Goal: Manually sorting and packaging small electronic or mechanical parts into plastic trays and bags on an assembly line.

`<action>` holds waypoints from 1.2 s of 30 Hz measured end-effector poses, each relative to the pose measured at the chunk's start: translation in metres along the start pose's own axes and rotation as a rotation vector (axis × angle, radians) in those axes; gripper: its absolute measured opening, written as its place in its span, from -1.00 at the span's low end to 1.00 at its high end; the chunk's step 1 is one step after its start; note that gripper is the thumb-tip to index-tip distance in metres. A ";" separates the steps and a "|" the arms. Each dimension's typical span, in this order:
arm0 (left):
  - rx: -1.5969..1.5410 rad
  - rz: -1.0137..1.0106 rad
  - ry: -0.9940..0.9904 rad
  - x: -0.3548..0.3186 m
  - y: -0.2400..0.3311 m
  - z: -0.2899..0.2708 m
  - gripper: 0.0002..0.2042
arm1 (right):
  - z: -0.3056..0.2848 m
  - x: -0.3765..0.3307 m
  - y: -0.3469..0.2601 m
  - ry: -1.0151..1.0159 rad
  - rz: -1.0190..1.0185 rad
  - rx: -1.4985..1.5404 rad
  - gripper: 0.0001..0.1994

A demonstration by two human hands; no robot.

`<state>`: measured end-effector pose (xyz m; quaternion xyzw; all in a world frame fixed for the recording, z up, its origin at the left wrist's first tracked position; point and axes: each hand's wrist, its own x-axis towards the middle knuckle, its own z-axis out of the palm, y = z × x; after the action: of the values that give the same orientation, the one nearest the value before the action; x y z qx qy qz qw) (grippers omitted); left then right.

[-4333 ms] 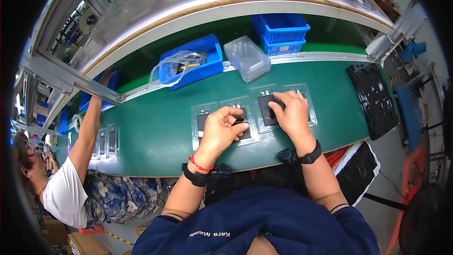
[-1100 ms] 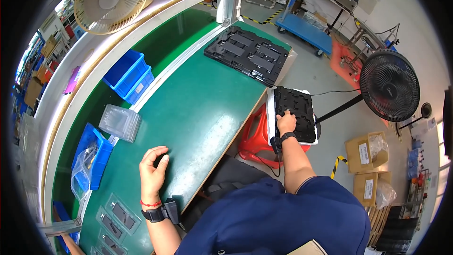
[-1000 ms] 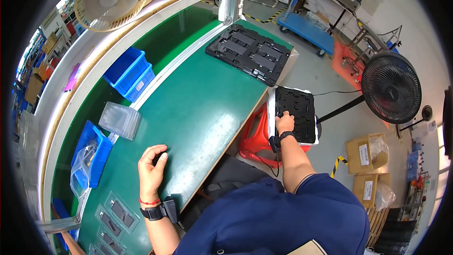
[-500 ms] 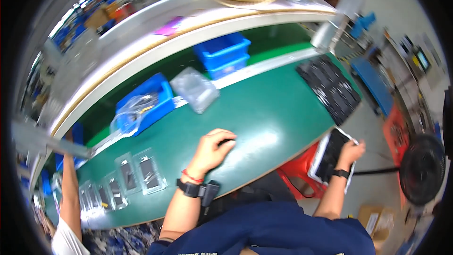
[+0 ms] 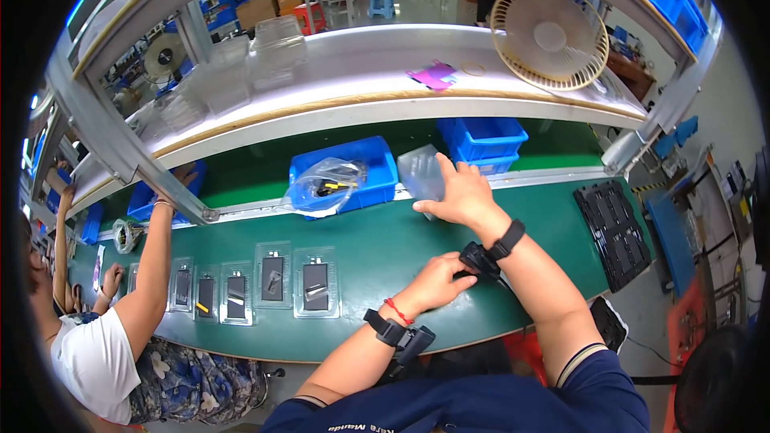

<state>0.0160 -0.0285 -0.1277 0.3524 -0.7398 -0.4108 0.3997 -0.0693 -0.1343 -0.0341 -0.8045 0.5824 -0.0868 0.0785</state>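
My right hand [image 5: 467,195] reaches across the table with its fingers spread. Its fingertips are at the edge of a clear plastic box [image 5: 419,173]; whether they touch it I cannot tell. My left hand [image 5: 434,283] is low over the green tabletop [image 5: 385,232], fingers loosely bent and thumb apart, with nothing visible in it. Its fingertips come close to the small black device [image 5: 479,258] strapped to my right wrist. To the left of my hands, several clear blister trays [image 5: 317,305] lie in a row, each holding a dark flat rectangular part [image 5: 273,278].
A blue bin [image 5: 383,180] with bagged parts stands at the table's back, beside stacked blue bins [image 5: 484,144]. Black moulded trays [image 5: 613,232] lie at the right end. A shelf [image 5: 345,72] with a fan [image 5: 549,36] spans above. A co-worker's arm [image 5: 152,261] reaches in at left.
My right hand has let go of the white-edged dark tray at lower right and moved up to the clear box. My left hand remains over the table. The view has turned.
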 end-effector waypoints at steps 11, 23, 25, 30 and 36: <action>0.025 -0.186 0.137 -0.001 0.000 -0.007 -0.88 | 0.000 0.011 0.003 0.064 0.097 0.210 -0.04; -0.893 -0.230 0.471 0.001 0.006 -0.005 -0.85 | 0.021 -0.117 0.056 0.120 -0.083 0.741 -0.09; -0.865 -0.272 0.370 0.001 0.003 -0.001 -0.87 | 0.023 -0.130 0.062 0.140 0.020 0.777 -0.09; -0.928 -0.382 0.252 0.000 0.000 0.004 -0.89 | 0.019 -0.149 0.104 0.226 0.291 0.758 -0.15; -0.935 -0.378 0.242 0.001 0.001 0.006 -0.90 | 0.019 -0.158 0.149 0.452 0.381 0.122 -0.26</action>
<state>0.0100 -0.0267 -0.1282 0.3086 -0.3490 -0.7187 0.5161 -0.2507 -0.0301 -0.0944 -0.6348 0.7192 -0.2823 0.0099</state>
